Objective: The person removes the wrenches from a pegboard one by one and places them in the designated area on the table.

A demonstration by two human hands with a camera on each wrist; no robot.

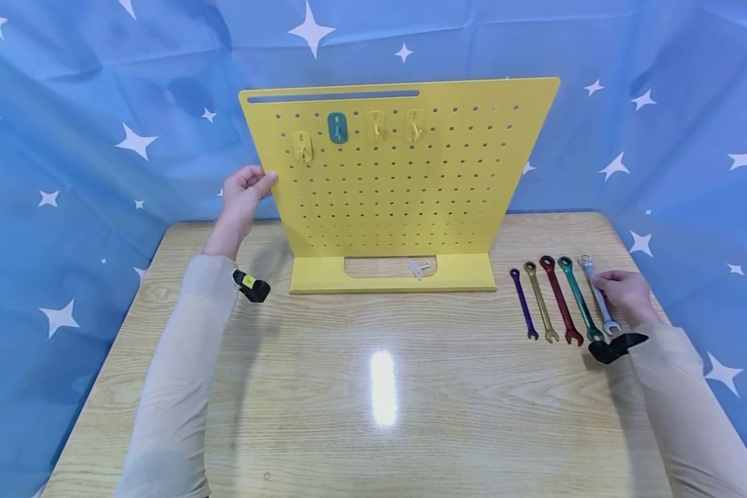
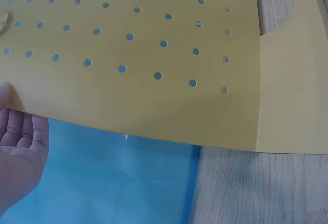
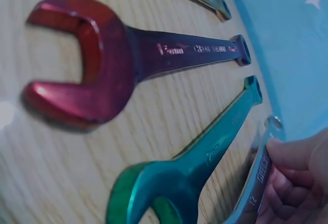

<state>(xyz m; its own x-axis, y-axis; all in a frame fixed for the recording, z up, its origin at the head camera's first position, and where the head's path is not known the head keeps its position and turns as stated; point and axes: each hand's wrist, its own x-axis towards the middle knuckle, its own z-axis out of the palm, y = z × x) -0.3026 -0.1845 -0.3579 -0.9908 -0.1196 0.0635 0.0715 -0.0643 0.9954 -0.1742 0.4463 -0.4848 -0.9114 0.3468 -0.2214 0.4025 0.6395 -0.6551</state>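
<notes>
A yellow pegboard (image 1: 386,180) stands on its base at the back of the table. My left hand (image 1: 244,194) grips its left edge, with the thumb in front and the other fingers behind, as the left wrist view shows. At the right, my right hand (image 1: 627,296) pinches a silver combination wrench (image 1: 600,297) by its shank. In the right wrist view the number 12 shows on that wrench (image 3: 253,196). Beside it lie a green wrench (image 1: 577,294), a red wrench (image 1: 560,297), a gold wrench (image 1: 540,299) and a purple wrench (image 1: 523,301), roughly side by side.
Three yellow hooks, the leftmost one (image 1: 302,147) lower, and a teal hook (image 1: 337,128) sit on the pegboard's upper left. A small white hook (image 1: 418,268) lies in the base's cutout. Blue star-patterned cloth (image 1: 131,83) hangs behind the wooden table (image 1: 324,387).
</notes>
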